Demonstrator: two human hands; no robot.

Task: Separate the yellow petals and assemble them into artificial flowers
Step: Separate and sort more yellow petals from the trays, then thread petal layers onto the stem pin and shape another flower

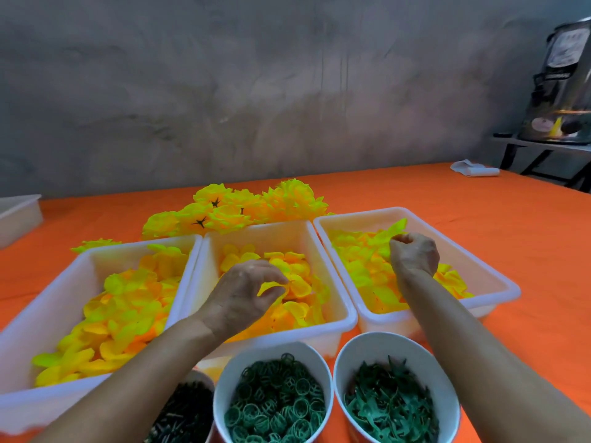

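A few flowers [236,212] sit finished behind the trays; three trays [339,310] of petals [297,287] remain. Your left hand [243,295] pinches a middle-tray petal, right hand's [414,257] grip is closed on a right-tray one.

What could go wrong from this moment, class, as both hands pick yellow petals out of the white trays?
1. The left hand pinches a yellow fabric petal over the middle white plastic tray; petals lie packed, so several may lift together.
2. The right hand grips a petal in the right white plastic tray; it could drop outside onto the orange cloth.
3. Forearms pass over the paper cup of green rings; a nudge might tip it.
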